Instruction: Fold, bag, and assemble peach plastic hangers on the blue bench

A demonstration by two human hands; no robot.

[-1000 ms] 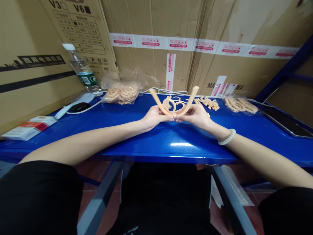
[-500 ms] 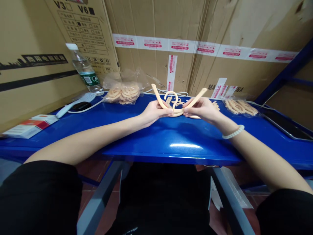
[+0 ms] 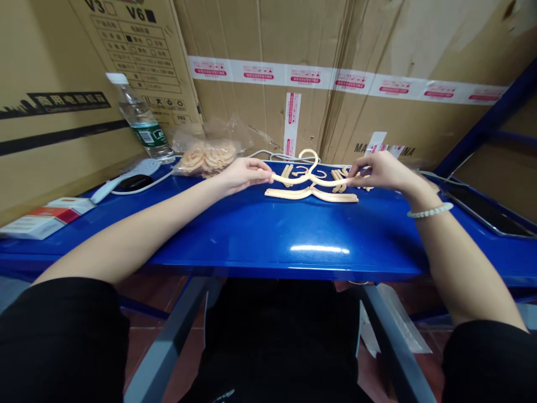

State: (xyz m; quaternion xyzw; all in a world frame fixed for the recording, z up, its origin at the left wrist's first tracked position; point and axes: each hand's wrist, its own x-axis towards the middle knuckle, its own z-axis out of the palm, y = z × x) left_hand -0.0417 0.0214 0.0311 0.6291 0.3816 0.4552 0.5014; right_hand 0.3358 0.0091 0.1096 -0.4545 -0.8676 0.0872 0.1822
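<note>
A beige clothes hanger [image 3: 322, 182] with its hook up is stretched between my two hands, above the blue table. My left hand [image 3: 247, 172] pinches the tip of its left arm. The tip of the right arm is between the fingers of my right hand [image 3: 375, 170]. Just below lie more beige hanger arms [image 3: 289, 193], joined or touching at the middle. Behind the held hanger are loose beige hooks [image 3: 300, 170] and short beige strips [image 3: 287, 171], partly covered by it.
A clear bag of beige pieces [image 3: 210, 157] lies behind my left hand, near a water bottle [image 3: 145, 126]. Farther left are a small box [image 3: 46, 217] and a white-handled item [image 3: 126, 178]. A dark tablet-like device [image 3: 489, 210] lies right. Cardboard [image 3: 260, 33] stands behind the blue table [image 3: 235, 240].
My hands have moved apart from the hanger's middle to its ends. The two arms, raised in a V before, now spread nearly level, and the pieces below are uncovered.
</note>
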